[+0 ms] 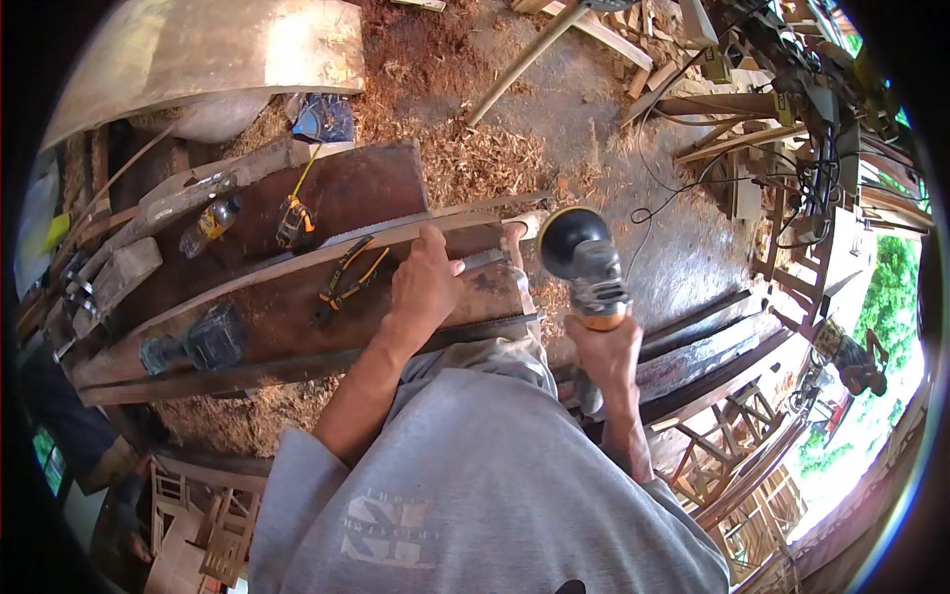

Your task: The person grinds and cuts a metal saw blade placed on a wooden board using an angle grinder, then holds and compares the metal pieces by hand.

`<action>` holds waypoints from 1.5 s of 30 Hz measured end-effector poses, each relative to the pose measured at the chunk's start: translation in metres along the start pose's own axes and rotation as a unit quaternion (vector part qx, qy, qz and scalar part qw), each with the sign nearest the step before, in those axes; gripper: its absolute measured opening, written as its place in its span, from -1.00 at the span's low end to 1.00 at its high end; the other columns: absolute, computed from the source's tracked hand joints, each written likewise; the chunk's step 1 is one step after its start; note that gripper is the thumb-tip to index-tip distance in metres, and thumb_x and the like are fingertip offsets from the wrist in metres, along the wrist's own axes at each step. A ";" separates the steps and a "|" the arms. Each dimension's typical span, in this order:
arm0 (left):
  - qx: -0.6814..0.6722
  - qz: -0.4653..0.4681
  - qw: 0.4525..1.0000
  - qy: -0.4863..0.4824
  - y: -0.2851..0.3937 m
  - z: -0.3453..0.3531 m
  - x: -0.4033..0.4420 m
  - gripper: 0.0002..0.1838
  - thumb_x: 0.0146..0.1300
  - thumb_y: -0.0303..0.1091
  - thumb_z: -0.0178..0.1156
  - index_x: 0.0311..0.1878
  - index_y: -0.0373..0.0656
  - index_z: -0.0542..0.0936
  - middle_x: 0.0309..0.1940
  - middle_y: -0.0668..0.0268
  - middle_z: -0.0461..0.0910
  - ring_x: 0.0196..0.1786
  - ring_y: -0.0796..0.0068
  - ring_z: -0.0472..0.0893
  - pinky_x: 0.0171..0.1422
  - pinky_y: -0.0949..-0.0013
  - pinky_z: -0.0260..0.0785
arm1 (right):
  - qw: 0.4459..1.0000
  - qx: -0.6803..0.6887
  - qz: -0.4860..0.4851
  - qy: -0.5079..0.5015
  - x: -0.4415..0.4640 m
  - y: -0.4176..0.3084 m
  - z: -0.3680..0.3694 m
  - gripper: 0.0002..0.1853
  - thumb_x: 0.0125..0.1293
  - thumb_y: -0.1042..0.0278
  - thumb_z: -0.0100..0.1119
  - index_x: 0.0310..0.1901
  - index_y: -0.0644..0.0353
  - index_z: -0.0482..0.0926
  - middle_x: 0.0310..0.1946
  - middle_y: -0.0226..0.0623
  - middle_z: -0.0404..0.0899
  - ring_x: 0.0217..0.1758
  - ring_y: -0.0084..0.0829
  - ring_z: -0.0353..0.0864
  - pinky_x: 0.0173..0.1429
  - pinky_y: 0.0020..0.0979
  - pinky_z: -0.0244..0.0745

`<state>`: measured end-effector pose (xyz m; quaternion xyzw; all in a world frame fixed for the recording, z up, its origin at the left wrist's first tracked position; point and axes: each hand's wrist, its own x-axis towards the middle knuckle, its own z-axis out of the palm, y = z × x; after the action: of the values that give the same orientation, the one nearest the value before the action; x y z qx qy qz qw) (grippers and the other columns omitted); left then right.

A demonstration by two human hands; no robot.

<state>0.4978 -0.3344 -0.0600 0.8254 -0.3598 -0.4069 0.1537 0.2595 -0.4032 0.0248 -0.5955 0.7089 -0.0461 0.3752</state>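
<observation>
My right hand (606, 346) grips the body of an angle grinder (600, 287), whose round black pad (574, 241) points away from me. My left hand (426, 285) is over the wooden bench, fingers closed on a flat metal blade (483, 259) that sticks out to the right; the rest of it is hidden by the hand. Just left of that hand lie pliers (351, 284) with black and yellow handles. The grinder is held to the right, apart from the blade. Whether its pad is spinning cannot be told.
On the bench (287, 312) lies a cordless drill (203, 342). Beyond are a tape measure (294, 220) with its yellow tape out and a plastic bottle (210, 224). Wood shavings (485, 163) cover the floor. Cables (643, 213) and timber (732, 104) lie at the right.
</observation>
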 end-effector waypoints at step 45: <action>0.048 0.026 0.998 -0.015 -0.001 -0.014 0.014 -0.46 0.22 -0.36 0.39 0.08 -0.35 0.28 -0.13 -0.19 0.60 -0.11 -0.19 0.69 -0.03 -0.05 0.57 | 0.979 -0.146 -0.058 -0.130 0.009 -0.020 0.016 -0.45 -0.04 0.22 0.46 -0.03 0.31 0.52 -0.29 0.12 0.71 -0.13 0.15 0.71 -0.01 0.00 0.60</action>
<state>0.5153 -0.3443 -0.0601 0.8160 -0.4028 -0.3972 0.1189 0.2851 -0.4113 0.0197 -0.6851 0.6170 0.1143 0.3699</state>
